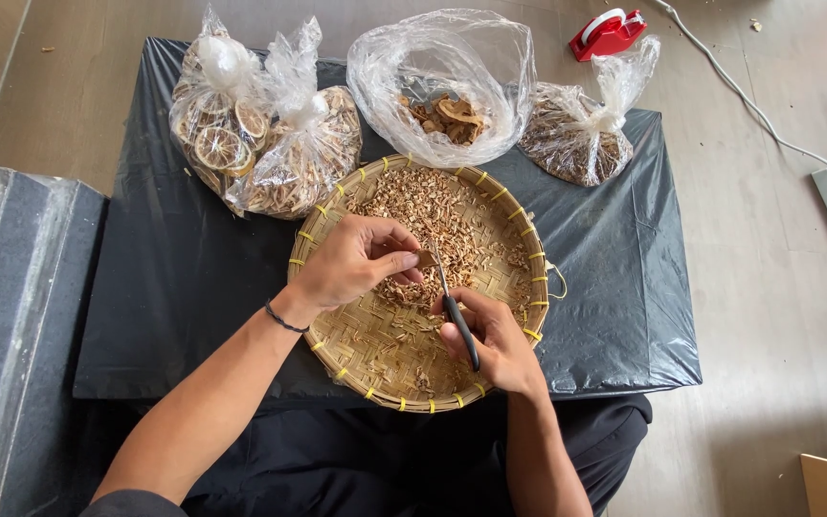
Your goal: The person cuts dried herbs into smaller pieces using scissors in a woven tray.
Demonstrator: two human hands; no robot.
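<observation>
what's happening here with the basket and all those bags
A person sits at a low table covered in black plastic. The left hand pinches a small dried brown piece over a round woven tray, while the right hand works black-handled scissors on it. Chopped bits lie piled in the tray; four clear bags of dried goods sit behind.

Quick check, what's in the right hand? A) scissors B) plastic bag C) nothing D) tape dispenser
A: the right hand grips black-handled scissors, blades pointing at the small piece pinched by the left hand over the woven tray.
</observation>
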